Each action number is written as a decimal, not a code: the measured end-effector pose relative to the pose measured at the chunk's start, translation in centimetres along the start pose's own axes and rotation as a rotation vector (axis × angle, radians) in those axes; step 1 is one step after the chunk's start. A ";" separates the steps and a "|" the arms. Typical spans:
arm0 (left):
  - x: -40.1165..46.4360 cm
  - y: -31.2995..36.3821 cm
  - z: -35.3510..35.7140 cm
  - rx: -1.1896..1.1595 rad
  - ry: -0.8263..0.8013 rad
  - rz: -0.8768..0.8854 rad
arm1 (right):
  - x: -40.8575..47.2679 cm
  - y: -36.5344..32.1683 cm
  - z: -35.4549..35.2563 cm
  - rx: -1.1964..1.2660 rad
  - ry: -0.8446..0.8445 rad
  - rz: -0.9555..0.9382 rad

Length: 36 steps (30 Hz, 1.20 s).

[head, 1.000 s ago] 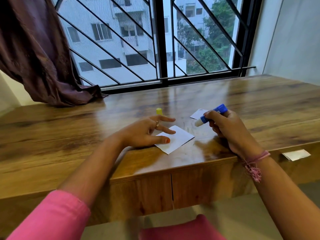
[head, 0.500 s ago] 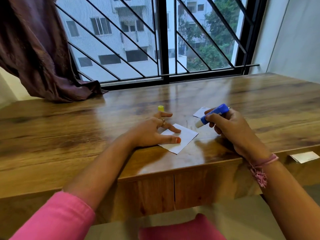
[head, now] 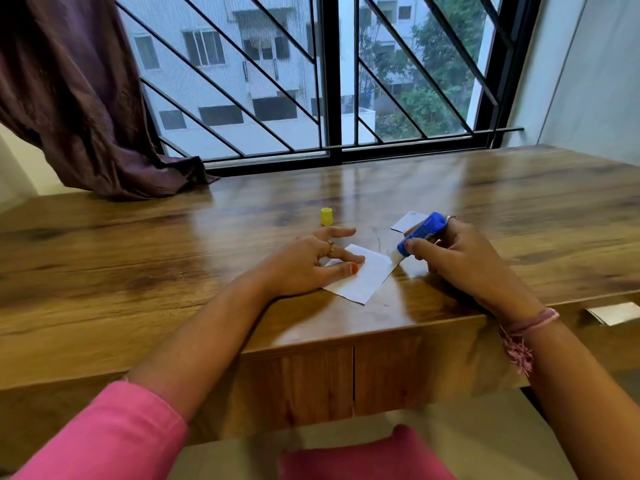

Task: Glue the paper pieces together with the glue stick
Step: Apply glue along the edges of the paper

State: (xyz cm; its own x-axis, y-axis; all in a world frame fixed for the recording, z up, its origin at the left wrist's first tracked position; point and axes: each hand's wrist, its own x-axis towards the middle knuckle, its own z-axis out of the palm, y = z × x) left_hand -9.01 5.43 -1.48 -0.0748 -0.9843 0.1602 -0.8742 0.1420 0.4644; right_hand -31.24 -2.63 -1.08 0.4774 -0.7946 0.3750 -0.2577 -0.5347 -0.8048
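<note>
My left hand [head: 304, 263]: fingers flat, pressing white paper piece [head: 367, 277] onto wooden table [head: 138, 271] | yellow cap [head: 326, 216]: upright behind it | my right hand [head: 460, 258]: grasps blue glue stick [head: 420, 233], tip touching paper's right corner | second paper piece [head: 408, 221]: just behind stick.

Right hand [head: 464, 261] presses glue stick [head: 420, 233] onto paper [head: 367, 278].

Desk [head: 519, 202] lies bare from 1 to 3 o'clock; cap [head: 326, 216] stands at 12; curtain [head: 86, 116] crowds 10.
</note>
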 end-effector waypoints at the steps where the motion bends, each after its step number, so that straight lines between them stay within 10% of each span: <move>1: 0.0 0.0 0.0 0.001 -0.001 -0.002 | 0.0 0.0 0.0 -0.007 0.000 -0.004; 36: 0.1 0.0 0.2 0.012 0.016 0.105 | 0.4 0.3 0.3 -0.121 -0.034 -0.092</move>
State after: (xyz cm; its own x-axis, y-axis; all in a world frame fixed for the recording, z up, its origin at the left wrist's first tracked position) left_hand -9.09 5.34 -1.68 -0.1583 -0.9622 0.2214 -0.8675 0.2427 0.4342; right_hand -30.85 -3.07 -1.33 0.5316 -0.7316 0.4267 -0.3101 -0.6370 -0.7058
